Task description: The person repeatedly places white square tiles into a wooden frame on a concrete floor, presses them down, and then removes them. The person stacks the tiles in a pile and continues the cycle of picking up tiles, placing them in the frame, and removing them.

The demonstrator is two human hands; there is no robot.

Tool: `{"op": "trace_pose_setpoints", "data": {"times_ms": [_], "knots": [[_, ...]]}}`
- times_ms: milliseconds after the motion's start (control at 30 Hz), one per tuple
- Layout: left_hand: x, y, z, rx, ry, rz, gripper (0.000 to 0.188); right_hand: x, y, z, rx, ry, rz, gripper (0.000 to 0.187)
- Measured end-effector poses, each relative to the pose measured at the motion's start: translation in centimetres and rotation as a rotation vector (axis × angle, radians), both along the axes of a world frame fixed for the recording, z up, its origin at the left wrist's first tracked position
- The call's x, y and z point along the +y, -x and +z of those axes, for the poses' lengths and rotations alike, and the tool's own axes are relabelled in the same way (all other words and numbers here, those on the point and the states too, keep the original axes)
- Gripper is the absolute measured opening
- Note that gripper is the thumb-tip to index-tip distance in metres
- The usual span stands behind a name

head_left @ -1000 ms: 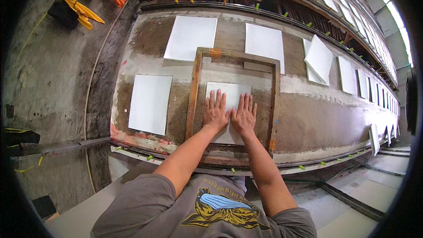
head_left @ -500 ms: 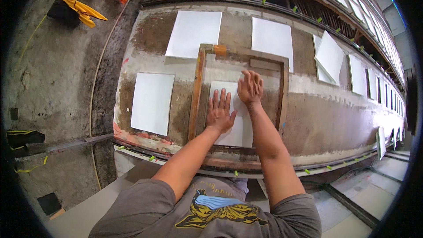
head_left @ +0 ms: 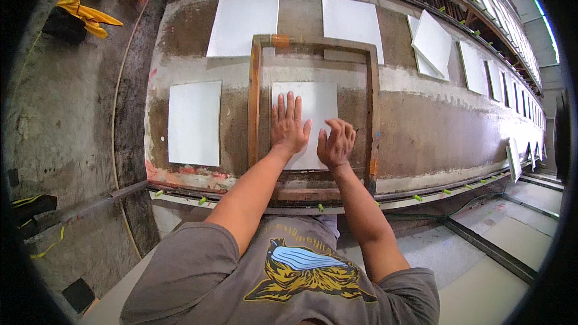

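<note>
A wooden screen frame (head_left: 254,102) lies on the long stained table, with what looks like a thin see-through mesh across it. Inside its border shows a white rectangular sheet (head_left: 322,99). My left hand (head_left: 290,129) rests flat over the left half of that sheet, fingers stretched upward and thumb out. Near the sheet's lower right edge is my right hand (head_left: 337,144), its fingers loosely bent and apart, holding nothing. Whether the right fingertips touch the surface I cannot tell.
Another white sheet (head_left: 194,123) lies left of the frame. Two more sheets, a far left one (head_left: 244,24) and a far right one (head_left: 351,18), reach the frame's far side. Overlapping sheets (head_left: 432,45) lie farther right. Green clips (head_left: 445,191) line the table's near rail.
My right hand has come down toward me, from the sheet's upper right to its lower right. My left hand still lies flat on the sheet. The whole view has shifted slightly.
</note>
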State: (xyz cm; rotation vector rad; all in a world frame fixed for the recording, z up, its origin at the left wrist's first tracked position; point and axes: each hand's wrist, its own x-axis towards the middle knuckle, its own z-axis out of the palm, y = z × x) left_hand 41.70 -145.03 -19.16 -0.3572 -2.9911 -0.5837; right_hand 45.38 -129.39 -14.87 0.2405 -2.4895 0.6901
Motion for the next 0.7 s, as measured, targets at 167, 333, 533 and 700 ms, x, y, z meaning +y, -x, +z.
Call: {"op": "trace_pose_setpoints", "data": {"times_ms": [167, 333, 533, 700], "knots": [[-0.1, 0.4, -0.1, -0.041, 0.023, -0.009, 0.081, 1.0, 0.4, -3.3, -0.205, -0.069, -0.026, 0.039], [-0.5, 0.2, -0.6, -0.113, 0.069, -0.025, 0.085, 0.7, 0.5, -3.1, -0.254, -0.064, -0.044, 0.037], [-0.6, 1.1, -0.2, -0.216, 0.075, -0.065, 0.093, 3.6, -0.6, -0.8, -0.239, -0.052, -0.309, 0.041], [-2.2, 2.1, 1.0, -0.302, 0.000, -0.104, 0.092, 9.4, -3.2, 1.4, -0.385, -0.031, -0.509, 0.057]]}}
